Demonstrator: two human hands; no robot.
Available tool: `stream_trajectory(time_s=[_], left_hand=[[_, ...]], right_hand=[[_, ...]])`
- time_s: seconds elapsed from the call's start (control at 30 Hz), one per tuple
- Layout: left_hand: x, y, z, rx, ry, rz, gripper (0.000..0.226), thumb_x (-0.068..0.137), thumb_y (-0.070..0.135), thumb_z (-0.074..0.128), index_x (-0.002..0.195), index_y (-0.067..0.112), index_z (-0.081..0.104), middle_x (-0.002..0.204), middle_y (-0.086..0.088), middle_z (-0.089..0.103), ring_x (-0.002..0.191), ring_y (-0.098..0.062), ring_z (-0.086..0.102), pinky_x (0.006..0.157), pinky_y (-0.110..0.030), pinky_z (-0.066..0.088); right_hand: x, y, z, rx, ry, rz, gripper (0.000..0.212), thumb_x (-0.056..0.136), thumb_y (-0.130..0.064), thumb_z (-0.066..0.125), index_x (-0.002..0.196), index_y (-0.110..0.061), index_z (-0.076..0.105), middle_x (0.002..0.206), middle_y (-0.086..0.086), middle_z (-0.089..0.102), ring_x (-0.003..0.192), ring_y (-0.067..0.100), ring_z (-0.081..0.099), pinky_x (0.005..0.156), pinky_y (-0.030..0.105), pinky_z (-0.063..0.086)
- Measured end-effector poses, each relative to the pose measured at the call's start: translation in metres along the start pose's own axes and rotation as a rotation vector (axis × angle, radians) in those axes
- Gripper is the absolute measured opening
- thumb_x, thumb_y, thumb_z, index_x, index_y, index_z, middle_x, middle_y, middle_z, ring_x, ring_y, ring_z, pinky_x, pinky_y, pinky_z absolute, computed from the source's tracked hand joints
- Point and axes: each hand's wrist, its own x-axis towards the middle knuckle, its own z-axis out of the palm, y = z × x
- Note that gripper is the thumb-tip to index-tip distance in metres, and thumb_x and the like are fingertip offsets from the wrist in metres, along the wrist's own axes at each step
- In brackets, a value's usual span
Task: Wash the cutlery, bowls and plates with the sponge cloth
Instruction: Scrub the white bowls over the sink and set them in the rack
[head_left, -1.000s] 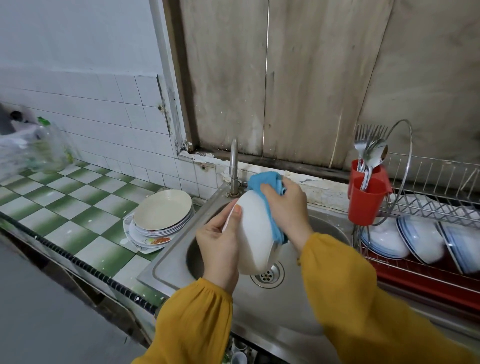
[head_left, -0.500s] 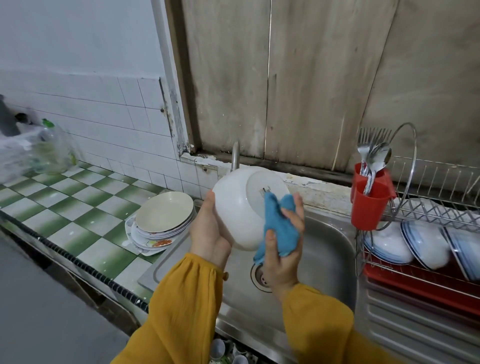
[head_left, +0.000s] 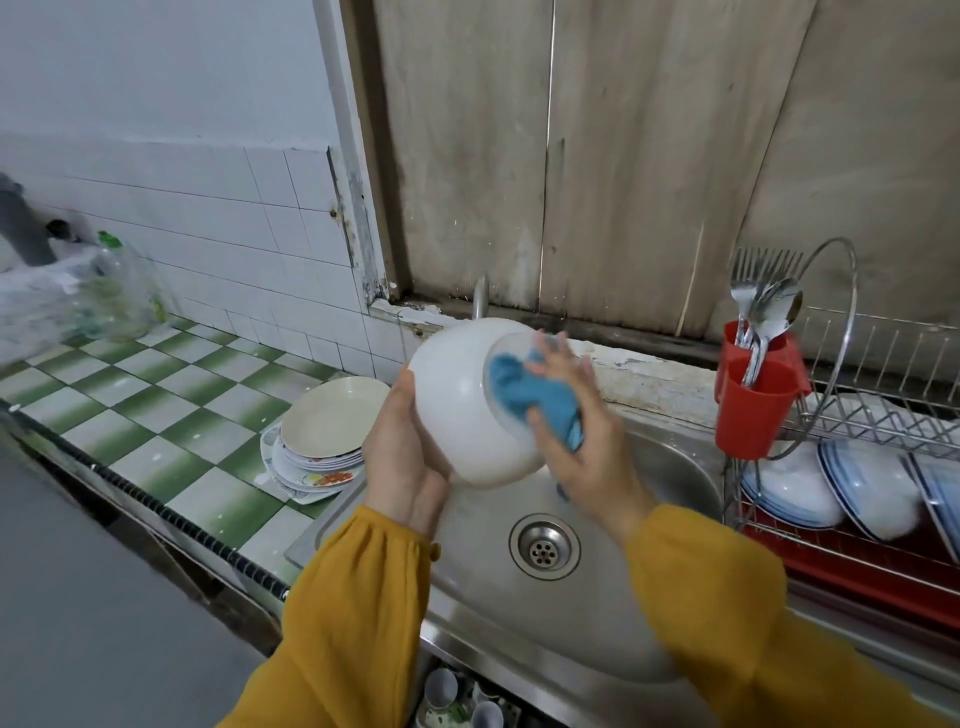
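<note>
Bowl, white, is held above the sink, tipped so its base faces right. The left hand cups it from the left, fingers clamped round its side. The right hand presses the blue cloth on the bowl's base, fingers spread over it and thumb hooked across its lower fold. The tap stands just behind the bowl. On the green-and-white tiled table left of the sink lies a stack of plates. To the right, a red cup holding forks and spoons hangs on a wire rack, where more bowls stand on edge. Both sleeves are yellow.
</note>
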Motion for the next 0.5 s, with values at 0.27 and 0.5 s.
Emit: stream_trajectory(time_s=[0.27,0.5], left_hand=[[-0.002,-0.010,0.001,-0.058,-0.031,-0.123,0.054,0.085,0.043,0.065,0.130,0.012,0.060,0.128,-0.017,0.063,0.115,-0.037,0.062,0.100,-0.057,0.046],[-0.015,-0.001,0.004,-0.209,-0.119,-0.396,0.049,0.094,0.045,0.053,0.119,0.004,0.063,0.112,-0.022,0.069,0.091,-0.037,0.069,0.082,-0.051,0.056]], right_hand=[[-0.006,-0.025,0.029,-0.090,0.140,-0.038,0.045,0.093,-0.031,0.053,0.134,-0.013,0.050,0.149,0.007,0.044,0.143,0.017,0.033,0.116,0.041,0.033],[-0.054,0.019,0.051,-0.361,0.227,-0.389,0.047,0.099,-0.042,0.046,0.143,-0.030,0.035,0.163,-0.007,0.013,0.149,0.031,0.010,0.119,0.057,0.007]])
